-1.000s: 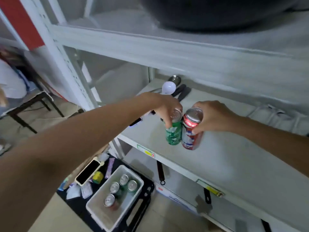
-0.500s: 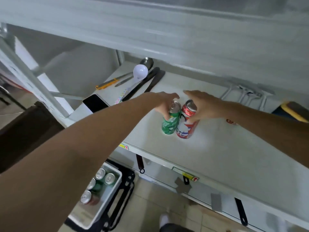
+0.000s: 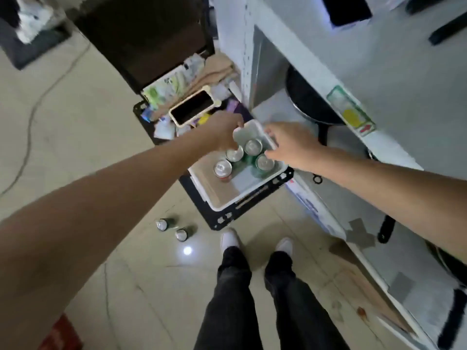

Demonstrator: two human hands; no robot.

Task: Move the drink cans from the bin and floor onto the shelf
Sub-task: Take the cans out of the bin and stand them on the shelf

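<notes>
A white bin [image 3: 225, 203] sits on a black crate on the floor and holds several upright cans, among them a red can [image 3: 223, 168] and green cans [image 3: 263, 163]. My left hand [image 3: 224, 133] hovers over the bin's far left corner, its fingertips just above a silver-topped can [image 3: 235, 154]. From the right, my right hand [image 3: 290, 145] reaches in with fingers spread, close to the green cans. Neither hand holds anything. Two more cans [image 3: 162, 224] [image 3: 182, 234] stand on the floor tiles to the left of my feet. The white shelf [image 3: 404, 72] runs along the right side.
A phone [image 3: 192, 107] and packets lie in the black crate [image 3: 222, 224] behind the bin. A dark pan [image 3: 308, 102] rests on the lower shelf level. A dark chair [image 3: 144, 36] stands beyond the crate. My shoes [image 3: 230, 239] are just in front of the crate.
Both hands have let go of the green and red cans on the shelf and dropped down over the bin. My view has swung from the shelf down to the floor.
</notes>
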